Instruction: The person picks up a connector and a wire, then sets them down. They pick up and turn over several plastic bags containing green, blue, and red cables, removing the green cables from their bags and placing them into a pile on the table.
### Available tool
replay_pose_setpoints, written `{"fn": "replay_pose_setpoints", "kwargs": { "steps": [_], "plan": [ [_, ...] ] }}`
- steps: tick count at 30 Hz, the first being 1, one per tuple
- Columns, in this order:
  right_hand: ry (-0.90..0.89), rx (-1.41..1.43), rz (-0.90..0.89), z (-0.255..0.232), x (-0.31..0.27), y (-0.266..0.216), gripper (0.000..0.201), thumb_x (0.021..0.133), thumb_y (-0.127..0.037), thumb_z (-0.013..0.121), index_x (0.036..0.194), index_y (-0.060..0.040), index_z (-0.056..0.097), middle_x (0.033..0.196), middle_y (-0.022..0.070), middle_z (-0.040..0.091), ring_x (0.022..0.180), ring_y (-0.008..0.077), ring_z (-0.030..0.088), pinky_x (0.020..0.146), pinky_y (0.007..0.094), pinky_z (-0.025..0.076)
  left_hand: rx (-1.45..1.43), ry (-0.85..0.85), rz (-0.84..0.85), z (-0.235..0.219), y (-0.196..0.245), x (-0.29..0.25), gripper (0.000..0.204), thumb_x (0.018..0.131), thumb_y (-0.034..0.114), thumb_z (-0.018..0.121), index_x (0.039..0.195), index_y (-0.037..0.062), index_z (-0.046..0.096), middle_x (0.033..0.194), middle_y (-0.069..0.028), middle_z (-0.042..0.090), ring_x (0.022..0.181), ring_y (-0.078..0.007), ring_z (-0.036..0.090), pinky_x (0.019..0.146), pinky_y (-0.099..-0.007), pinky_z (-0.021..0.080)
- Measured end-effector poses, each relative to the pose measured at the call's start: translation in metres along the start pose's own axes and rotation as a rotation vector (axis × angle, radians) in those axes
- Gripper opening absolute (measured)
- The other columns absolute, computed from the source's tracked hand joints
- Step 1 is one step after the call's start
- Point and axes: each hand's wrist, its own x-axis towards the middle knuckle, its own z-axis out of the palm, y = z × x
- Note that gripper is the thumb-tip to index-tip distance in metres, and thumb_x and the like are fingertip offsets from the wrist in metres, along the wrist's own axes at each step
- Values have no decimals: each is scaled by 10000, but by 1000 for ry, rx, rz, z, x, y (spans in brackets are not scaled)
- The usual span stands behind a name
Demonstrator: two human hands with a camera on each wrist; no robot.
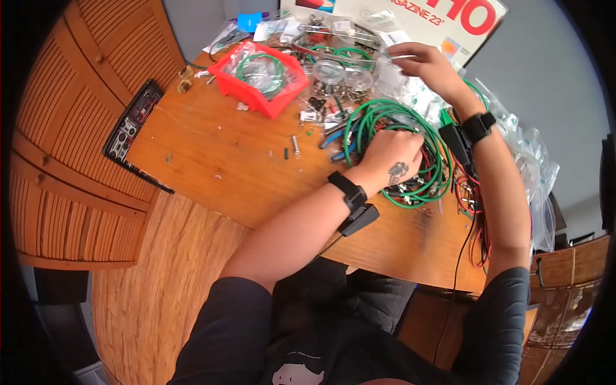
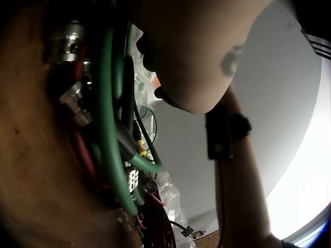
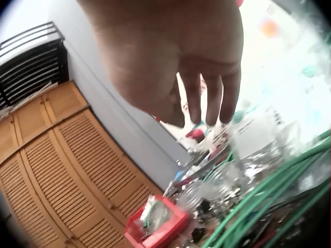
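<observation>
Coiled green cables (image 1: 366,115) lie on the right part of the table, with my left hand (image 1: 393,157) gripping among them, its fingers curled downward and their tips hidden. In the left wrist view, the left hand (image 2: 191,57) is beside the thick green cable (image 2: 106,113) and metal connectors (image 2: 74,101). My right hand (image 1: 428,69) is raised behind the coil, near clear plastic bags and tubs, with its fingers extended and holding nothing. The right wrist view shows the right hand (image 3: 176,62) with spread fingers above the clear tubs (image 3: 222,175).
A red bin (image 1: 256,101) holds bagged green cable. Blue-handled pliers (image 1: 332,138) lie left of the coil. Small metal parts, a clear container (image 1: 328,72) and plastic bags (image 1: 536,167) crowd the back and right. A large printed box (image 1: 471,25) stands behind.
</observation>
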Motion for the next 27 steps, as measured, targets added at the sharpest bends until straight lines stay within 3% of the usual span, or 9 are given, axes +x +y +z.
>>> {"fn": "replay_pose_setpoints", "kwargs": {
  "steps": [2,5,7,8,10,19,22,24,27],
  "plan": [
    [-310,-110,-125,27,36,-23,276,926,-118,594,1183,-30,640,1063,34,681,908,123,640,780,272,525,12,-27,17,-4,0,-1,121,771,136,606,710,31,606,710,-174,640,670,-364,645,621,-459,526],
    [-358,-235,-217,81,84,-48,226,910,-156,613,1090,-41,687,958,52,712,834,150,667,749,297,534,-26,-45,71,1,-6,-4,130,785,141,581,719,30,589,715,-186,639,678,-370,646,621,-463,526],
    [-295,-656,-297,114,108,-60,226,842,-250,678,963,-65,726,887,102,720,824,221,688,745,346,539,36,-134,42,3,-4,-4,129,787,148,558,744,41,617,691,-160,645,655,-333,660,589,-434,519],
    [-301,-657,-308,126,115,-67,226,842,-250,678,963,-65,726,887,102,720,824,221,688,745,346,539,49,-149,42,3,-4,-5,128,780,148,555,749,47,626,682,-149,647,645,-317,665,575,-423,515],
    [-288,-932,-125,149,119,-78,324,779,-317,705,995,-76,716,1011,178,693,938,319,676,811,432,536,146,-238,8,3,-3,-4,112,750,142,562,754,70,647,702,-131,660,655,-286,672,612,-406,514],
    [-149,-933,19,176,121,-74,320,753,-177,682,1046,-48,690,1063,186,676,970,341,667,834,420,541,96,-200,44,25,-13,-3,123,794,161,580,828,96,678,812,-111,701,759,-267,697,622,-382,530],
    [8,-764,-122,164,118,-77,219,771,-134,646,967,-43,682,1018,187,678,921,358,668,811,424,536,140,-224,26,15,-8,-2,132,788,149,580,839,89,686,814,-116,702,770,-272,699,636,-387,538],
    [202,-656,-632,136,111,-86,150,803,-124,638,911,-22,617,955,191,671,858,375,655,774,432,529,106,-291,-13,3,-5,-2,119,764,132,585,792,72,684,791,-142,695,765,-298,696,645,-405,544],
    [177,-416,-409,84,70,-109,141,855,-113,650,888,-20,550,920,152,672,814,287,669,680,400,531,46,-177,48,-4,-4,0,130,765,144,555,745,51,644,719,-182,660,664,-341,661,570,-445,510]
  ]
}}
